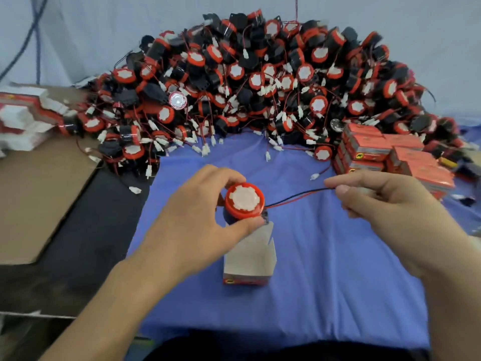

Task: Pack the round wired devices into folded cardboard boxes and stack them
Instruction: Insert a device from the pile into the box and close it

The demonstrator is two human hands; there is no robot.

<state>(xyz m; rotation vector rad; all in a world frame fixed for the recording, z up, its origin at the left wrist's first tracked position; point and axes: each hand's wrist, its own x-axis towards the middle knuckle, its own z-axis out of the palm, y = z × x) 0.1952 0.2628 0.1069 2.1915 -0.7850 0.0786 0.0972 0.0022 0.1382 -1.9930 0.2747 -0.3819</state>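
Round wired devices (260,82), red-capped with black bodies and thin red and black leads ending in white plugs, lie heaped in a wide arc across the far side of the blue cloth (325,269). At the far left, a stack of flat unfolded cartons (23,118), red and white, leans against the heap. Below it lies a brown cardboard sheet (33,204).

Moving in, the left hand (197,225) grips one device (244,200), with the fingers curled over the far side and the thumb pressed against the near side, its red cap and white centre facing up. This device sits at the open end of a small folded box (248,259) on the cloth, whose grey inner flaps stand up and whose red printed end faces the person.

A red and black wire (299,196) runs rightward from the device, stretched just above the cloth. The right hand (385,204) pinches its far end between thumb and forefinger, the other fingers curled under.

Behind that hand, closed red boxes (385,155) are stacked in layers at the edge of the heap.
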